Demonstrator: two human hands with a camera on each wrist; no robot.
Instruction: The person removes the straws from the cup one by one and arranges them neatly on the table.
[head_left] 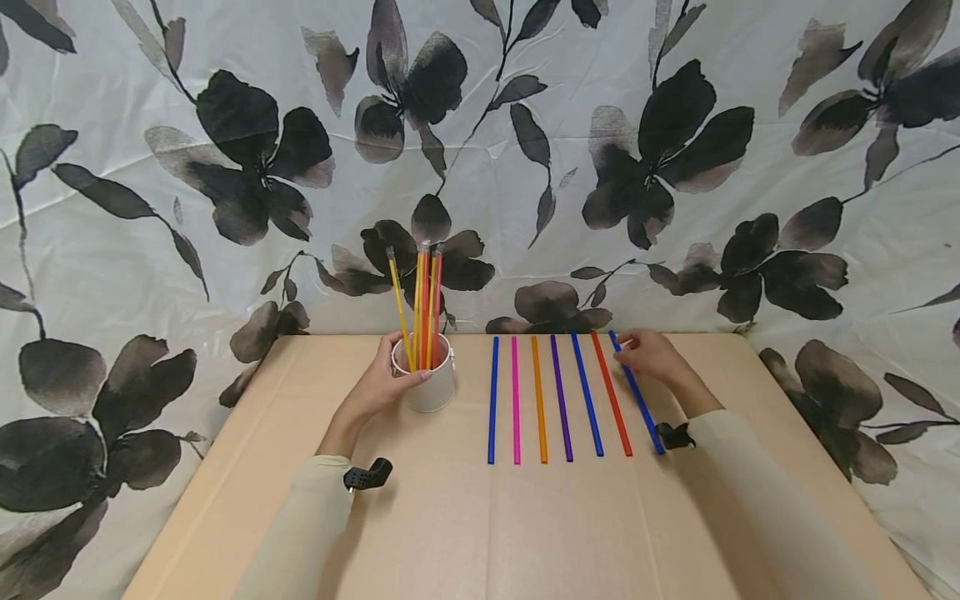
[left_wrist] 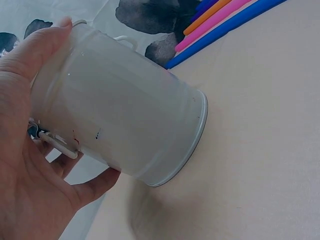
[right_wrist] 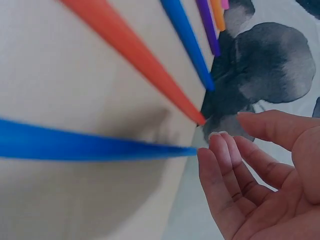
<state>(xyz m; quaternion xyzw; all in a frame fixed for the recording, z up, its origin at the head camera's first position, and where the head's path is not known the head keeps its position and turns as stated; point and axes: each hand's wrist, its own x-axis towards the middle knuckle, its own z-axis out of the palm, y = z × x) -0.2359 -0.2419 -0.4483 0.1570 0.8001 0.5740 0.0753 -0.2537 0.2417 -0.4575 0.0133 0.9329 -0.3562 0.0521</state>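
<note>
My left hand (head_left: 386, 383) curls round a white metal bucket (head_left: 431, 393), thumb on the near side; the left wrist view shows the bucket (left_wrist: 120, 105) tilted in that view. Several yellow and red sticks (head_left: 426, 308) stand in it. My right hand (head_left: 656, 362) is at the far end of the rightmost blue stick (head_left: 637, 392). In the right wrist view, its fingers (right_wrist: 212, 175) are beside the tip of that blue stick (right_wrist: 100, 146), the thumb apart from them with nothing pinched between.
On the table (head_left: 450, 533), to the left of that stick, lie a red stick (head_left: 611, 392), another blue (head_left: 587, 396), a purple (head_left: 561, 400), an orange (head_left: 539, 400), a pink (head_left: 515, 400) and a further blue stick (head_left: 492, 400). A floral cloth (head_left: 525, 208) hangs behind the table's far edge.
</note>
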